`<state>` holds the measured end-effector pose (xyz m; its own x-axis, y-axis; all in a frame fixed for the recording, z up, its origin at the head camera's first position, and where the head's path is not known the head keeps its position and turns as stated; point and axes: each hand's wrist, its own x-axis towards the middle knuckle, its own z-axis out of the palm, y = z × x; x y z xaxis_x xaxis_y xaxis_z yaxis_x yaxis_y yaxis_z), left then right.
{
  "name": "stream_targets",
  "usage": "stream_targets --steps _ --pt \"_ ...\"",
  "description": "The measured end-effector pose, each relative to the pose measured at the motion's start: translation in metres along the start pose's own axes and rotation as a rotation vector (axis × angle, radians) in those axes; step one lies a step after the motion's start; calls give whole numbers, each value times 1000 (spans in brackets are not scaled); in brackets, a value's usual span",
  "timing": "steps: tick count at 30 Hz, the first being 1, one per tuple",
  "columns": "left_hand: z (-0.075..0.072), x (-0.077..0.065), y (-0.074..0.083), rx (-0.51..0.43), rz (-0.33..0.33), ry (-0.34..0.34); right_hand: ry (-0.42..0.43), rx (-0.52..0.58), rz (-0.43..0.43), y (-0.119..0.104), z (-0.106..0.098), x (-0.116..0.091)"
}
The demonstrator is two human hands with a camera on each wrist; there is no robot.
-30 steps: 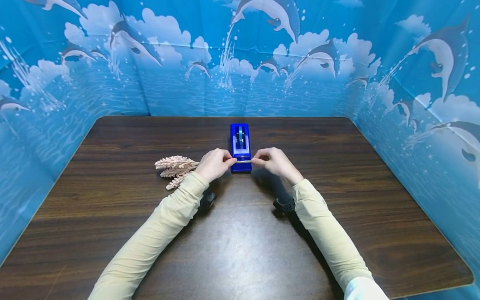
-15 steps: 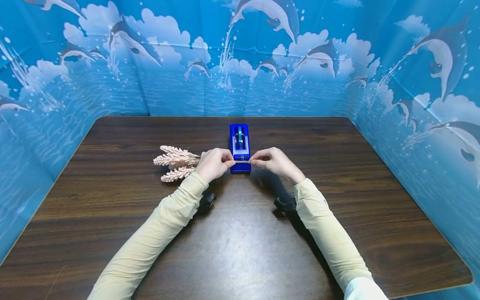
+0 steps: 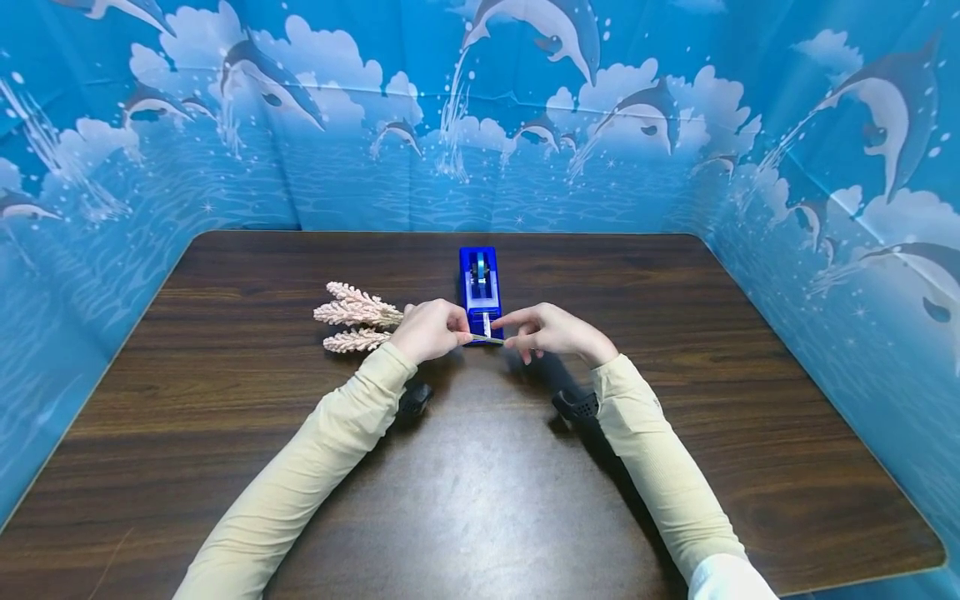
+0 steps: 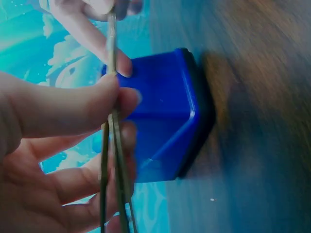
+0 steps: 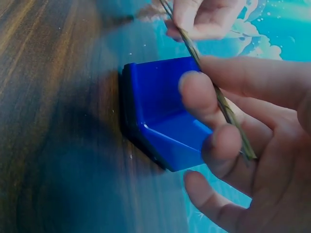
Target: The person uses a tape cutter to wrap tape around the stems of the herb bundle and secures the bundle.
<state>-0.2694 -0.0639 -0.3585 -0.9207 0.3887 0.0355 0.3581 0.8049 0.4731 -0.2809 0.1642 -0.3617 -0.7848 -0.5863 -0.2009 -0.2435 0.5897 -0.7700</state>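
Pinching the thin stems [image 4: 112,48] with thumb and fingertip, the left hand [image 3: 431,329] holds them across the near end of the blue tape dispenser [image 3: 480,279]; the right hand [image 3: 558,333] has their other end in a light grip, forefinger stretched to a pale strip [image 3: 487,323], touching or not I can't tell; pinkish flower spikes [image 3: 354,313] stick out past the left hand.

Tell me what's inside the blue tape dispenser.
Inside the blue dispenser, a narrow bluish roll, probably tape, shows from above; its lower part and whatever lies beneath are covered.
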Motion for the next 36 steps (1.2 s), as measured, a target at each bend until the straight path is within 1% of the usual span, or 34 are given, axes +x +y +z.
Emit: stream_targets --steps 4,7,10,13,18,21,23,27,30,33,36 --pt "-3 -3 3 23 29 -68 -66 -11 2 3 -2 -1" --pt "-3 -4 4 25 31 -93 -78 -36 5 5 -4 -1" --pt "-1 -3 5 25 23 -95 -66 -84 -6 7 -5 0" --pt "0 -3 7 16 18 -94 -34 -110 -21 8 -5 1" --pt "0 -3 8 -6 19 -99 -3 -121 -77 8 -3 3" --pt "0 -4 8 -11 16 -110 -5 -113 -84 9 -2 5" --pt "-1 -4 8 -25 7 -134 -4 -100 -72 8 -2 5" --pt "-4 -4 7 -66 -8 -203 10 -110 -57 6 -1 6" --pt "-5 -4 7 -73 2 -232 28 -124 -51 5 -1 6" --pt "-4 -2 6 -56 21 -218 43 -136 -50 5 -1 5" --pt "-3 -2 5 -27 33 -166 60 -152 -52 3 0 4"
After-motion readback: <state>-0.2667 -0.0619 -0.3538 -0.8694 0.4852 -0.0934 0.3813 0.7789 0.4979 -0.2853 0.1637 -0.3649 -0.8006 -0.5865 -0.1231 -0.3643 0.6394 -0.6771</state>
